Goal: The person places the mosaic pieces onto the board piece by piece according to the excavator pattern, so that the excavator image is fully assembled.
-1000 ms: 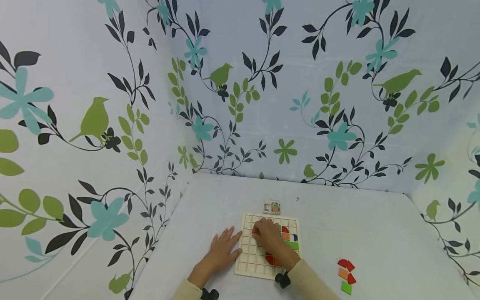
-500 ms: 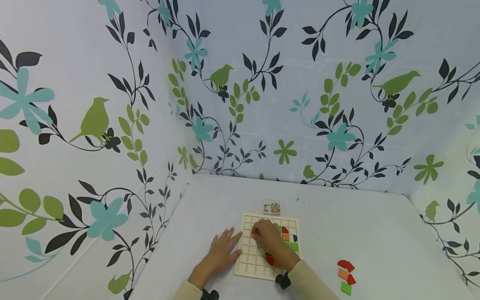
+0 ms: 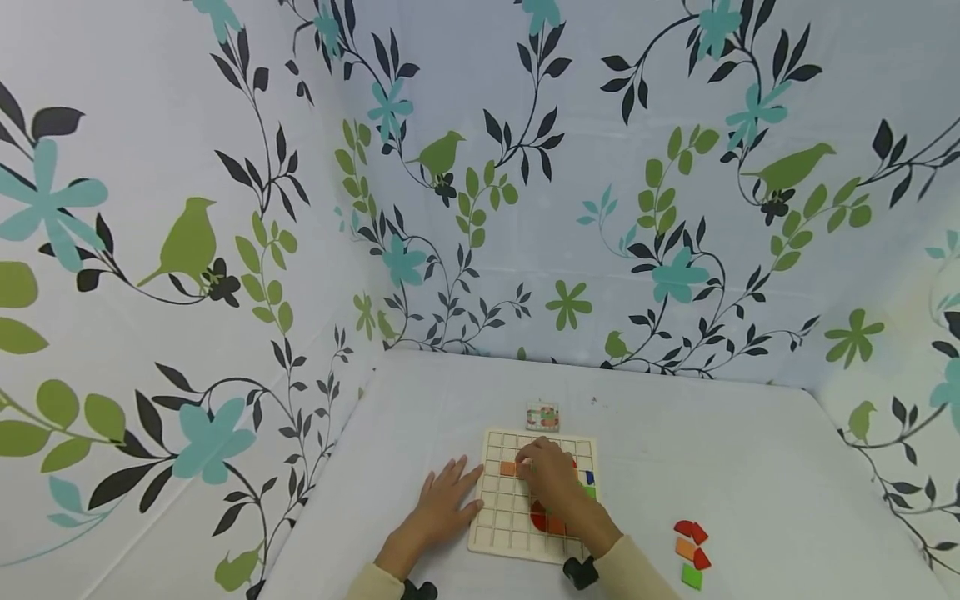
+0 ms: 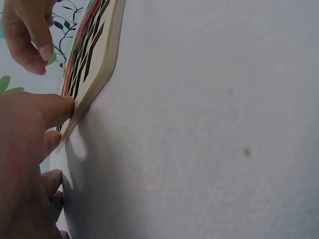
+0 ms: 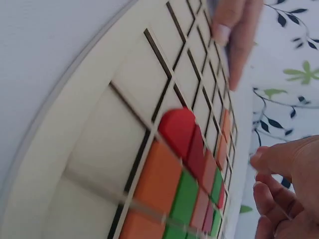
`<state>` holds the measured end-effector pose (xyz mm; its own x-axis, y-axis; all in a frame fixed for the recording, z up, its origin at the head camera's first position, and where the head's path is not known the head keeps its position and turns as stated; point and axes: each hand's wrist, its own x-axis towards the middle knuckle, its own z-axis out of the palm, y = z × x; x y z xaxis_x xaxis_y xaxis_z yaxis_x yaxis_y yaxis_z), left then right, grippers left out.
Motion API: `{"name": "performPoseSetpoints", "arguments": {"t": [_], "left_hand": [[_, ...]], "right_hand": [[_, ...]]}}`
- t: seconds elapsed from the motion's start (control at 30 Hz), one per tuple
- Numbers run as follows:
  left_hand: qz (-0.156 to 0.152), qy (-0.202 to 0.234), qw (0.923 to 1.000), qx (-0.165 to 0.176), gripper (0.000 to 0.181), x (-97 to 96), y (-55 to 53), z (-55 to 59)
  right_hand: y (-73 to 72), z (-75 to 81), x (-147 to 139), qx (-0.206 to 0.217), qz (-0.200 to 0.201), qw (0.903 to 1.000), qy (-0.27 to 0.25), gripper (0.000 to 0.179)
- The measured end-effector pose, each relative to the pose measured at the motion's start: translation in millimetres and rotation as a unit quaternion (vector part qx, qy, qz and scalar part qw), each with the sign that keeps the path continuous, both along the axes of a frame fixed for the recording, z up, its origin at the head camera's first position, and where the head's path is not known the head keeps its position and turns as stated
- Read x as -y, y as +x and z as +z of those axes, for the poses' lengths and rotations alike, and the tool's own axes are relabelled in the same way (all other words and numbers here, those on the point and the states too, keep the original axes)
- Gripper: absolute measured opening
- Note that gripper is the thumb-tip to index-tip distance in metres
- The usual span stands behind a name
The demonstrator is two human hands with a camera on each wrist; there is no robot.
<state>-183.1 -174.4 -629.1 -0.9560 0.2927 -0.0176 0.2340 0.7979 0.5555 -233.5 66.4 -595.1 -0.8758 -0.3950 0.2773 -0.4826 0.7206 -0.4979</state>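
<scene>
A pale wooden grid board [image 3: 501, 533] lies on the white table, with red, orange, green and blue pieces in some of its cells. My left hand [image 3: 442, 504] lies spread at the board's left side. In the left wrist view its thumb [image 4: 57, 109] touches the board's edge. Over the upper middle of the board is my right hand [image 3: 553, 479], covering some pieces. Its fingers [image 5: 266, 159] are loosely bent with nothing between them in the right wrist view. An orange square [image 3: 507, 469] sits in a cell left of these fingertips. Lower down, a red rounded piece [image 5: 177, 124] adjoins other pieces.
A small card with a coloured pattern [image 3: 542, 416] lies just beyond the board. Several loose pieces lie right of it: a red piece [image 3: 683, 527], an orange one [image 3: 686, 548] and a green one [image 3: 692, 577] among them. Patterned cloth [image 3: 480, 208] hangs behind the table.
My right hand has let go of the orange square and shifted right, so the square now shows in its cell. My left hand has stayed in place beside the board.
</scene>
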Motion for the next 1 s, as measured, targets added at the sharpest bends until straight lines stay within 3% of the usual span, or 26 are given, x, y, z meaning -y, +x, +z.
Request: {"name": "performPoseSetpoints", "arguments": {"t": [0.07,0.17,0.33,0.53,0.77,0.9,1.0], "left_hand": [[0.002,0.001,1.0,0.002,0.064,-1.0,0.9,-0.6],[0.007,0.001,1.0,0.003,0.064,-2.0,0.6,-0.6],[0.007,-0.007,0.9999,0.002,0.063,-2.9,-1.0,-0.6],[0.01,-0.018,0.9996,0.019,0.063,-2.9,-1.6,-0.4],[0.009,-0.02,0.9996,0.019,0.063,-3.0,-1.8,-1.8],[0.008,-0.019,0.9995,0.022,0.063,-3.3,-2.0,-3.0],[0.011,-0.018,0.9996,0.02,0.063,-3.1,-2.2,-2.8]], "right_hand": [[6.3,6.2,-16,0.047,-0.01,0.9977,-0.048,0.018],[13.4,12.2,-43,0.09,-0.048,0.992,-0.074,0.025],[24.8,17.6,-95,0.122,-0.133,0.9821,-0.055,0.02],[46.5,13.8,-166,0.149,-0.19,0.9692,-0.05,0.018],[68.6,-3.6,-229,0.18,-0.226,0.9574,-0.008,0.024],[77.7,-16.3,-242,0.213,-0.224,0.9505,0.033,0.046],[82.0,-21.4,-241,0.211,-0.21,0.954,0.039,0.038]]}}
